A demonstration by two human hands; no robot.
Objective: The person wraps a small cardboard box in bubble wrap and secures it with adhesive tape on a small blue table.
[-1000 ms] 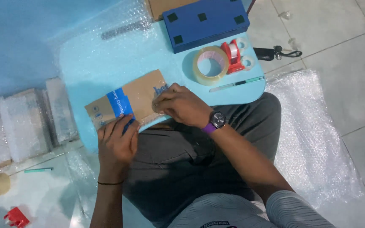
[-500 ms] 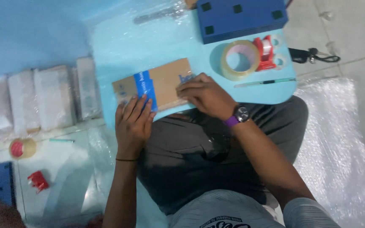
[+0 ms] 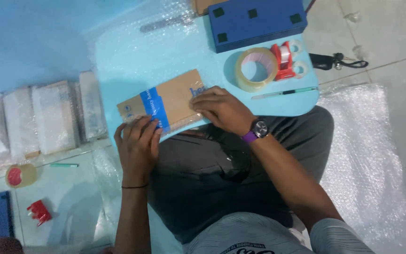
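A flat brown cardboard package (image 3: 175, 96) with a blue band lies on bubble wrap at the near edge of a light blue lap table (image 3: 132, 61). My left hand (image 3: 137, 146) presses on the package's near left corner by the blue band. My right hand (image 3: 222, 110), with a purple-strapped watch on its wrist, rests fingers-down on the package's right end. Both hands lie flat on the package and its wrap.
On the table stand a clear tape roll (image 3: 256, 69), a red tape cutter (image 3: 285, 60), a teal pen (image 3: 285, 92) and a dark blue box (image 3: 257, 21). Wrapped parcels (image 3: 48, 117) lie on the floor at left, with another tape roll (image 3: 20, 175). Bubble wrap sheet (image 3: 372, 164) covers the floor at right.
The view has shifted, so the table and package sit slightly differently in frame. Both hands stay pressed on the package, with the left one moved a little along its near edge.
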